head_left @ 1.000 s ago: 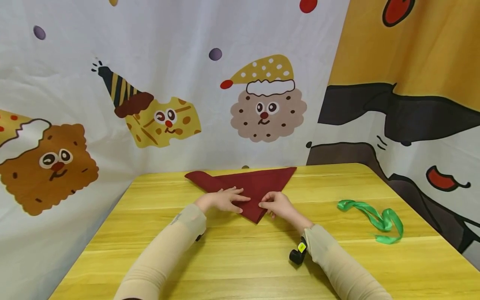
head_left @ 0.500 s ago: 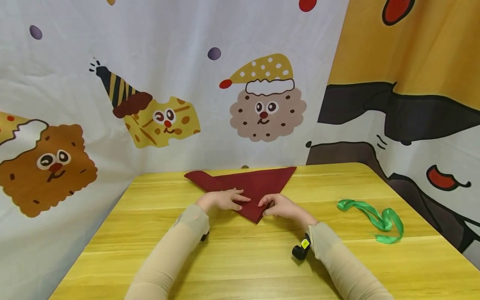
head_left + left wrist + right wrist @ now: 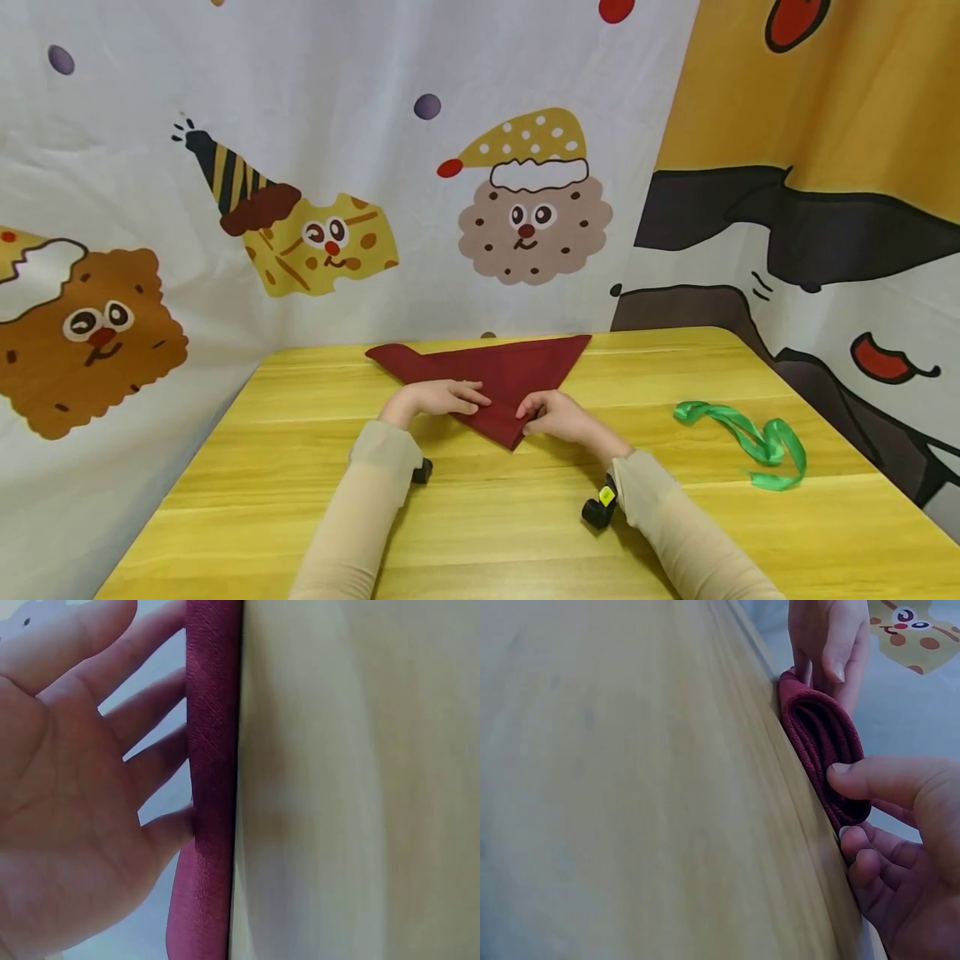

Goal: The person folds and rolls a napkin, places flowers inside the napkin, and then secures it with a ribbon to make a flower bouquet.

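Note:
A dark red cloth [image 3: 510, 367], folded roughly into a triangle with its point toward me, lies near the back of the table. My left hand [image 3: 442, 398] rests on its left slanting edge, fingers extended over the fabric; in the left wrist view the fingertips meet the cloth's rolled side [image 3: 214, 750]. At the right of the near point, my right hand [image 3: 558, 415] pinches the edge. The right wrist view gives the layered, rolled end [image 3: 817, 724] of the cloth, with the right thumb [image 3: 855, 780] against it and fingers curled below and behind.
A loose green ribbon [image 3: 765, 446] lies curled at the right of the wooden table [image 3: 480, 533]. Behind the table hangs a printed curtain [image 3: 337, 150] with cartoon biscuits and cheese. Small black cameras are strapped at both wrists.
My left hand has shifted slightly left, its fingers closer together, and the left forearm has swung to the right. My right hand's fingers have bent around the cloth's edge. The cloth has barely moved.

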Demonstrator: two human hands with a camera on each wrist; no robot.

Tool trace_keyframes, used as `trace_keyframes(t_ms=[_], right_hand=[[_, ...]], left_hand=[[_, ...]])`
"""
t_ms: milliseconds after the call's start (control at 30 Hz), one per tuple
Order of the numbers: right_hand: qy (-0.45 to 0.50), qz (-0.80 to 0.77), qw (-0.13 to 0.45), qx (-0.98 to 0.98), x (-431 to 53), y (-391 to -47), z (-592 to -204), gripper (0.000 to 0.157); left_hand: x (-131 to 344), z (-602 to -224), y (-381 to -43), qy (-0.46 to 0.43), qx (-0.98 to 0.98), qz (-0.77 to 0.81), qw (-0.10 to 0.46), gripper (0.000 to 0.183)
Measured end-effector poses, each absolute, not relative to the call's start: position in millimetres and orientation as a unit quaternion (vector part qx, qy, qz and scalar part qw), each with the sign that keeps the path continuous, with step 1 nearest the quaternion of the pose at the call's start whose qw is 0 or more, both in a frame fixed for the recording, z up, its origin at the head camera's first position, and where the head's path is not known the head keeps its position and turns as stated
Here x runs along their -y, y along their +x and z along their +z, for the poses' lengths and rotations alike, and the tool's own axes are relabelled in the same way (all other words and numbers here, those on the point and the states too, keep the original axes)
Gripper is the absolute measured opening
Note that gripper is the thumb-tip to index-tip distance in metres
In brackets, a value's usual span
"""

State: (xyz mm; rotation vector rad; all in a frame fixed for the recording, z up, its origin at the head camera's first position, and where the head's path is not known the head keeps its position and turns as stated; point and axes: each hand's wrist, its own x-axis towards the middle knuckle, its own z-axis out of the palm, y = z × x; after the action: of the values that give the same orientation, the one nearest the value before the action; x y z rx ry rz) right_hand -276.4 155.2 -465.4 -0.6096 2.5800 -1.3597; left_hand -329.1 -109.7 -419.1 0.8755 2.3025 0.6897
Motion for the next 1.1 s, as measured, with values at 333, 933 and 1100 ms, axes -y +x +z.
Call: trace_keyframes(t_ms=[333,933,1100], right_hand=[[-0.207,-0.436,0.044,-0.875,-150,-273,-467,0.014],[-0.335,-0.405,0.021,-0.85,-130,-266,-453,0.002],[-0.328,-0.385,0.058,-0.861,-132,-269,-462,0.014]], left_hand=[[114,-421,-326,0.319,-0.861,0.277,0.285,0.037],[119,-421,-324,0.32,-0.852,0.305,0.281,0.039],[119,-423,-325,0.318,-0.848,0.318,0.281,0.038]])
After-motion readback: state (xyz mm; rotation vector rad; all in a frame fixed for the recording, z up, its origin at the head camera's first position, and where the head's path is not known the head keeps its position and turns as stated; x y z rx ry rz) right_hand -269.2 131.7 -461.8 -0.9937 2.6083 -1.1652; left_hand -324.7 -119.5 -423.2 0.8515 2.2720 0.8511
